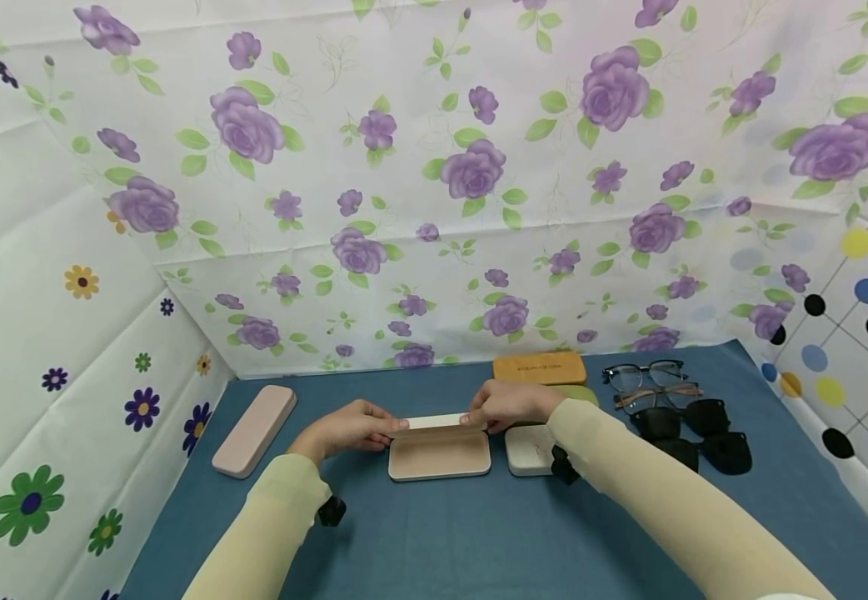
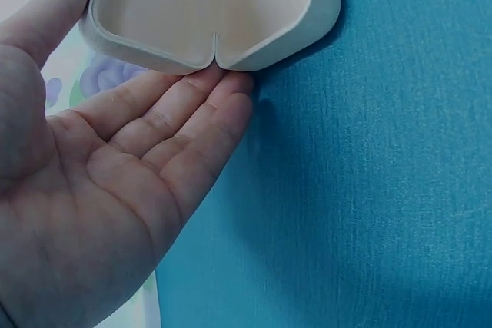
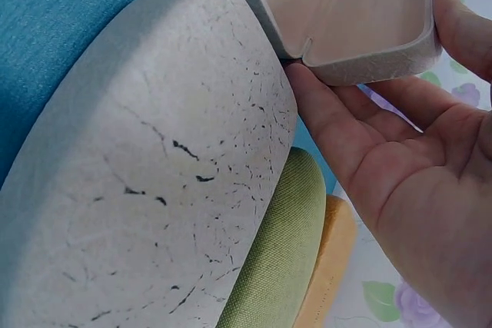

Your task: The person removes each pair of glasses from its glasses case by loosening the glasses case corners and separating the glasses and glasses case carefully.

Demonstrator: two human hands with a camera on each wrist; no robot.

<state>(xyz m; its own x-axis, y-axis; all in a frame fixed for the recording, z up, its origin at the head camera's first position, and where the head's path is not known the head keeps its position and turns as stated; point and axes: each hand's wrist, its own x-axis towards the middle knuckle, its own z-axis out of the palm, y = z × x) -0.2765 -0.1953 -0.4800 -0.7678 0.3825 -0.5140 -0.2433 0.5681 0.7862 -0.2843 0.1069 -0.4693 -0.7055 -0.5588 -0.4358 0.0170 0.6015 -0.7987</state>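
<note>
An opened glasses case [image 1: 440,460] with a pale peach lining lies on the blue cloth, its lid raised. My left hand [image 1: 346,430] grips the lid's left end, thumb on the rim and fingers behind near the hinge. At the other end my right hand [image 1: 511,405] holds the lid the same way. The left wrist view shows the left hand [image 2: 115,182] with fingertips under the hinge of the case [image 2: 154,5]. In the right wrist view, the right hand [image 3: 415,167] has its thumb on the lid's edge. Right beside it sits a white, dark-flecked case [image 3: 177,151].
A pink case [image 1: 254,432] lies at the left. Behind the right hand are a green case [image 3: 280,228] and an orange case [image 1: 539,367]. Clear glasses [image 1: 644,376], brown-armed glasses [image 1: 657,398] and dark sunglasses [image 1: 726,452] lie at the right. Floral sheets [image 1: 419,233] wall the back.
</note>
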